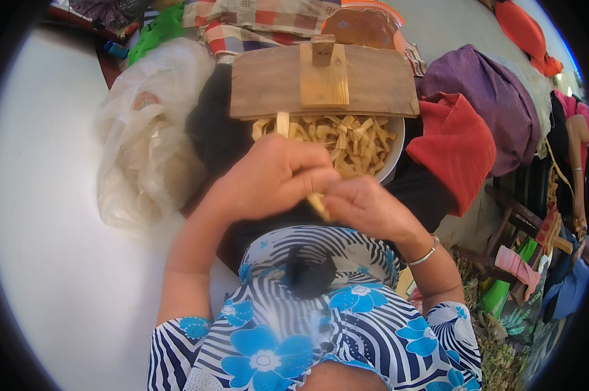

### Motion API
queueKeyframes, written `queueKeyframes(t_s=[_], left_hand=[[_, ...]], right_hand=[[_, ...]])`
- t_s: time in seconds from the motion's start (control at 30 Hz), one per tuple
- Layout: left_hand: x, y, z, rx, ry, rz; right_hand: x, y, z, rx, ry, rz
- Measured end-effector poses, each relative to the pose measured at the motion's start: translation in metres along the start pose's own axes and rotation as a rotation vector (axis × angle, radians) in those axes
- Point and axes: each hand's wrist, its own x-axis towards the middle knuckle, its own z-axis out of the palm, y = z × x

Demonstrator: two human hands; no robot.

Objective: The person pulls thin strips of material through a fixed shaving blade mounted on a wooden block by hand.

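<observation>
My left hand (282,171) is closed in front of a white basin (398,148) in my lap, its fingers wrapped round a pale yellow strip (318,206). One end of a similar strip (282,124) sticks up above the knuckles; whether it is the same piece is hidden by the hand. Pressed against the left fingertips, my right hand (367,203) pinches the lower end of the strip. Short, curled pale yellow pieces (350,140) fill the basin. Across its far part lies a wooden board (265,81) with a small wooden block (323,52) fixed upright on it.
A cloudy plastic bag (152,140) lies at left on a pale surface. To the right are a red cloth (456,146) and a purple bundle (480,104). Checked cloth (262,19) is at the far side. Beyond, at right, another person's arm (576,156) shows near a wooden stool (509,225).
</observation>
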Motion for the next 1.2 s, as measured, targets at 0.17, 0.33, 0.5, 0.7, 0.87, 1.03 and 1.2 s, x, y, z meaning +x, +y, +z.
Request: queueKeyframes(t_s=[0.17, 0.33, 0.5, 0.7, 0.87, 1.03, 1.2], left_hand=[[-0.010, 0.054, -0.015, -0.191, -0.144, 0.364], [-0.024, 0.032, -0.001, -0.479, 0.043, 0.051], [-0.007, -0.031, 0.066, -0.723, 0.196, -0.239], [0.001, -0.064, 0.062, -0.982, 0.139, -0.534], [-0.001, -0.079, 0.061, -0.674, 0.074, -0.508], [-0.005, -0.087, 0.065, 0.462, 0.317, 0.043], [-0.008, -0.088, 0.071, 0.603, 0.470, 0.263]], right_hand=[[-0.028, -0.054, 0.009, 0.504, -0.414, -0.387], [-0.032, -0.059, 0.004, 0.353, 0.108, -0.343], [0.026, 0.016, 0.013, -0.360, 0.730, -0.437], [0.035, 0.036, 0.006, -0.593, 0.764, -0.351], [0.041, 0.048, 0.004, -0.593, 0.781, -0.308], [0.035, 0.072, 0.007, -0.221, 0.601, -0.035], [0.029, 0.076, 0.009, 0.462, 0.320, 0.154]])
